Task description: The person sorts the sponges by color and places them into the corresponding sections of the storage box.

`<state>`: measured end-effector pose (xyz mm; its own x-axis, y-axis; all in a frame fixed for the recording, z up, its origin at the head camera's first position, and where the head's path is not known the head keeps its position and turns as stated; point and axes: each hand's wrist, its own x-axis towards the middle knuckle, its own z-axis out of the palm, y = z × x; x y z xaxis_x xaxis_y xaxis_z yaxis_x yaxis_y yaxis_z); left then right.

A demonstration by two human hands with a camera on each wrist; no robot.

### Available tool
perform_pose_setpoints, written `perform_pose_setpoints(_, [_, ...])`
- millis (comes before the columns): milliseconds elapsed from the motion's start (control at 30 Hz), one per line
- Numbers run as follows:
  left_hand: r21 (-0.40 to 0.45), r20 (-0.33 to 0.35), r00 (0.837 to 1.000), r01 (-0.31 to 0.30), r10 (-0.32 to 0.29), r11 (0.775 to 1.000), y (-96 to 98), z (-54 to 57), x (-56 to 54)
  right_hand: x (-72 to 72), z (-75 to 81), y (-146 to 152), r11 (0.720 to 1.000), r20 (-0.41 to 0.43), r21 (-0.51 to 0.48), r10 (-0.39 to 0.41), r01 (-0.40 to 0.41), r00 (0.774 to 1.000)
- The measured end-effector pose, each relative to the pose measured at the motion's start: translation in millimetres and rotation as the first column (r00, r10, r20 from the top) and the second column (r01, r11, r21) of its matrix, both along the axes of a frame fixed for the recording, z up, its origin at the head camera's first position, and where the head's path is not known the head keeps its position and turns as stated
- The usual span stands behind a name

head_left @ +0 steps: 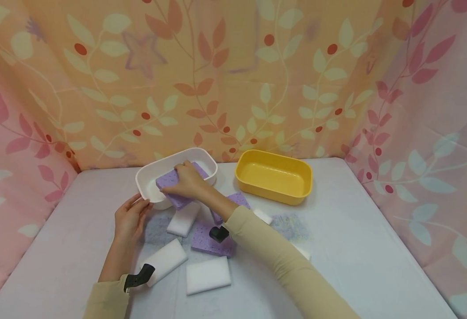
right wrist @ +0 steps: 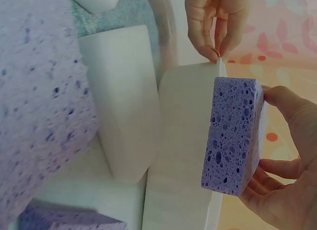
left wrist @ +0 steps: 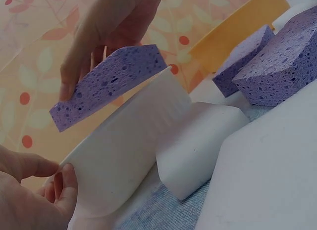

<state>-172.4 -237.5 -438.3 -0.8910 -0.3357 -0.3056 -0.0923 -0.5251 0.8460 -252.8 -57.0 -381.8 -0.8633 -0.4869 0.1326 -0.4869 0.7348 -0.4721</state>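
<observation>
Five white blocks [head_left: 208, 275], two purple sponges [head_left: 206, 240]; left fingers [head_left: 138, 206] pinch one white tub [head_left: 193, 155], right fingers [head_left: 181, 169] another sponge [head_left: 179, 202].

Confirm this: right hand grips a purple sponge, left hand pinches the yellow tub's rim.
Wrong tub: the left hand pinches the rim of the white tub, as the left wrist view shows. The right hand does grip a purple sponge.

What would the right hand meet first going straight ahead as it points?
Beyond the purple sponge it holds, the right hand would probably meet the white tub, though its height over that is unclear.
</observation>
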Motion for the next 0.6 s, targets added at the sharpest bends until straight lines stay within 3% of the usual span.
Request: perform_pose_setpoints(600, [0.005,-0.019,1.0,0.01,-0.01,1.0,-1.2,-0.8,1.3,-12.1,6.6,-27,0.994,-0.013,0.035,-0.1,0.1,0.995])
